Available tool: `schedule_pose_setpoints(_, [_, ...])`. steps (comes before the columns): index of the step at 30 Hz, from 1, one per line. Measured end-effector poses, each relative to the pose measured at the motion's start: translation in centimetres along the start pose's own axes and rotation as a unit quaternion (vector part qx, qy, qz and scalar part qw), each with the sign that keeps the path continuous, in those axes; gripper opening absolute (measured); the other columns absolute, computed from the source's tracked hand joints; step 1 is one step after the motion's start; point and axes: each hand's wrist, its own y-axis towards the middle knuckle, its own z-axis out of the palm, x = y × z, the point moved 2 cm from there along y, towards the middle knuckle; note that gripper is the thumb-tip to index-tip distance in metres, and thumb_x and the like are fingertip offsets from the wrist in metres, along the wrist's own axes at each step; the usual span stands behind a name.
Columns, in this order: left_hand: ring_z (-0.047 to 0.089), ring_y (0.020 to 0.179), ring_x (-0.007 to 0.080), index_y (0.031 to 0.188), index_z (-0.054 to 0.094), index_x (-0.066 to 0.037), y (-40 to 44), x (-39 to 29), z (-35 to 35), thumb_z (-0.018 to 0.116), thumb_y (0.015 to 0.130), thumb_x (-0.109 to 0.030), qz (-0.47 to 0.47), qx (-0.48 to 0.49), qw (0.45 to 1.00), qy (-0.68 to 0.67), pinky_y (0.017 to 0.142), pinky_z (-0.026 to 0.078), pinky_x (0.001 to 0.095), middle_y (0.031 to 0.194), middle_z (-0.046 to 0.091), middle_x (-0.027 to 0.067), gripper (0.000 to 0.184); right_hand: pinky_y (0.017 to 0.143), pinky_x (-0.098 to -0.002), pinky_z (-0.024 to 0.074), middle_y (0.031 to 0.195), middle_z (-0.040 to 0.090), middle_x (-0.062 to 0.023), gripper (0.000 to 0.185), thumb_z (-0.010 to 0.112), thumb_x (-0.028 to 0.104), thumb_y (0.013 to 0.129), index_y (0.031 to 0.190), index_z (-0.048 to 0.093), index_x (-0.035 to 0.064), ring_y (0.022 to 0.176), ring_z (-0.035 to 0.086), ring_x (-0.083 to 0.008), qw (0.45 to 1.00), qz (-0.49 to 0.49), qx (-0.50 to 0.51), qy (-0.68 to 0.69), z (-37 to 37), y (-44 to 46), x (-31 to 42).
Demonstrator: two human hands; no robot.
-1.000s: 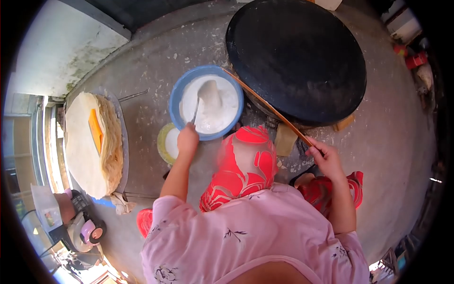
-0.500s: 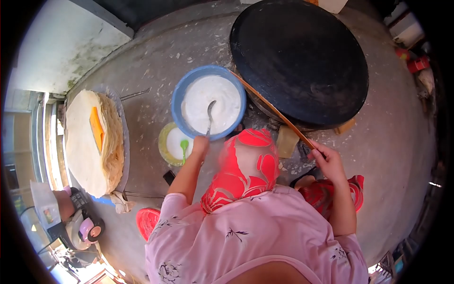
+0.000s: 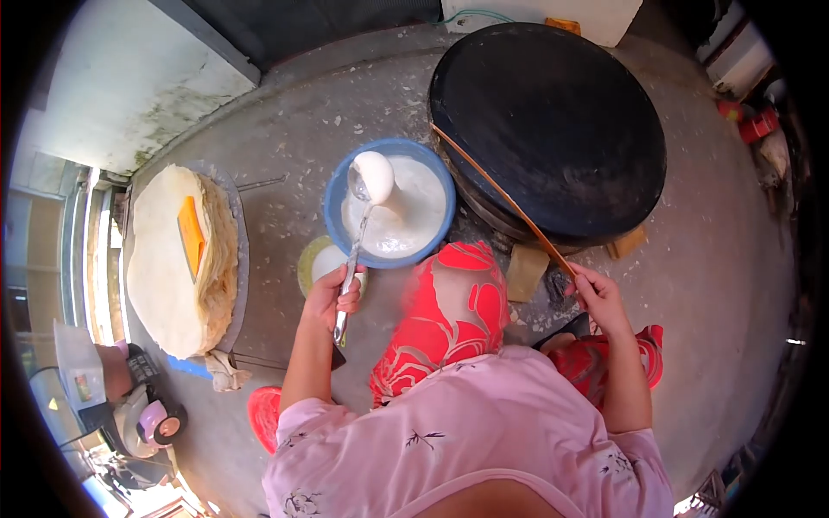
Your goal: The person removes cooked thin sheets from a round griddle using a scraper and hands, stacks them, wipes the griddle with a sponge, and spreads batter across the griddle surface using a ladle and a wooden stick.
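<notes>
Left of centre, left hand (image 3: pixel 332 295) gripping a metal ladle (image 3: pixel 360 237) coated with white liquid (image 3: pixel 376 176), raised over a blue basin (image 3: pixel 448 203), right hand (image 3: pixel 594 292) pinching a wooden stick (image 3: pixel 503 196), round black griddle (image 3: pixel 553 129) upper right

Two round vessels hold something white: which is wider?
The blue basin, beneath the scoop of the silver metal ladle; the yellow-green bowl, partly hidden by the left hand, is narrower.
</notes>
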Motion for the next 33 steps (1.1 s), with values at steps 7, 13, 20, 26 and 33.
schedule_pose_setpoints(7, [0.035,0.04,0.0098,0.106,0.047,0.004,-4.3,-0.7,2.8,0.044,0.09,-0.021,0.105,0.005,0.992,0.076,0.034,0.027,0.0214,0.06,0.049,0.0085,0.03,0.052,-0.0156,0.0357,0.081,0.059,0.0032,0.031,0.06,0.009,0.083,0.113,0.056,0.0032,0.061,0.049,-0.0024,0.996,0.045,-0.046,0.066,-0.4,-0.8,0.7])
schedule_pose_setpoints(13, [0.037,0.039,0.01,0.108,0.047,0.005,-4.6,-1.2,4.8,0.047,0.089,-0.02,0.181,0.028,0.976,0.114,0.034,0.029,0.0208,0.061,0.05,0.0089,0.032,0.045,-0.0137,0.0313,0.078,0.058,0.0033,0.023,0.063,0.005,0.079,0.101,0.056,0.001,0.056,0.045,-0.0003,0.996,0.033,-0.032,0.078,-0.8,-0.5,-0.2])
schedule_pose_setpoints(20, [0.061,0.062,0.0309,0.101,0.056,-0.005,5.6,2.9,-1.4,0.046,0.087,-0.022,0.341,-0.254,0.592,0.685,0.054,0.047,0.0368,0.076,0.062,0.0164,0.024,0.055,-0.0145,0.0376,0.081,0.057,0.0022,0.023,0.062,0.003,0.079,0.1,0.053,0.0011,0.064,0.049,-0.0017,0.998,0.028,-0.009,0.059,-0.2,-0.3,0.4])
schedule_pose_setpoints(26, [0.06,0.08,0.0381,0.094,0.056,-0.006,7.8,1.7,0.0,0.046,0.082,-0.018,0.162,-0.346,0.483,0.788,0.072,0.047,0.0466,0.088,0.062,0.0197,0.02,0.065,-0.0158,0.0412,0.084,0.058,0.0018,0.023,0.062,0.001,0.079,0.101,0.053,0.0003,0.073,0.052,-0.0033,0.999,0.016,-0.007,0.033,0.0,0.2,0.8])
schedule_pose_setpoints(33, [0.059,0.088,0.0367,0.093,0.059,-0.003,8.2,1.3,-1.0,0.045,0.081,-0.017,0.102,-0.309,0.502,0.801,0.076,0.046,0.0446,0.092,0.061,0.0214,0.023,0.069,-0.0173,0.0426,0.085,0.059,0.0007,0.025,0.063,0.0,0.078,0.101,0.053,0.0002,0.075,0.053,-0.0045,0.999,0.026,-0.003,0.041,0.2,0.2,0.9])
